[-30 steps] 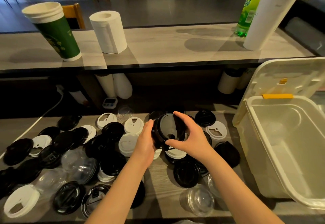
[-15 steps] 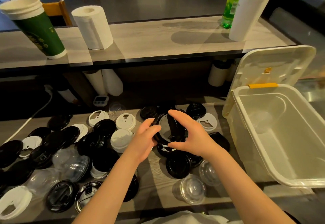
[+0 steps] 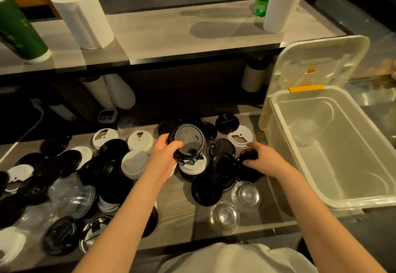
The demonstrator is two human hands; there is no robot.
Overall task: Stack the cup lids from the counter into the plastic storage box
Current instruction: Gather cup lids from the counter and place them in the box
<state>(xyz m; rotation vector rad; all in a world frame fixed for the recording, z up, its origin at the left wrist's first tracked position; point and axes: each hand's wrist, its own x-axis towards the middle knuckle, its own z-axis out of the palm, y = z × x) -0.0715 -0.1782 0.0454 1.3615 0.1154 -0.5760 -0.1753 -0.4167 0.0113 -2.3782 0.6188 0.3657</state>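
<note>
1. Above the middle of the counter (image 3: 175, 197), a held black lid (image 3: 186, 140) is raised by the left hand (image 3: 165, 157). The thumb is pressed on its top face near the rim and the other fingers are curled behind its edge, so the lid is pinched and tilted toward the person.
2. Just to the right, the right hand (image 3: 263, 159) is laid on a flat black lid (image 3: 249, 155), which rests on the counter at the edge of the scattered lids (image 3: 113, 150). The fingers are curled over its far side and the thumb is set against its near edge. It seems to be gripped, although the contact is partly lost in shadow.
3. The storage box (image 3: 321, 203) is placed at the right end of the counter, with its box cover (image 3: 317, 63) swung up behind it. No black or white lids are seen inside.
4. The box lies to the right of both hands. The right hand is clearly the nearer one, close beside the left wall of the box, and it is found between the left hand and the box.
5. The lids are round, so no long axis has to be considered. The box is long in the direction away from the person, and its rim stands higher than the lids on the counter.
6. It is judged that any lid must be lifted up and carried rightward over that wall, and that this is done most easily by the right hand
</note>
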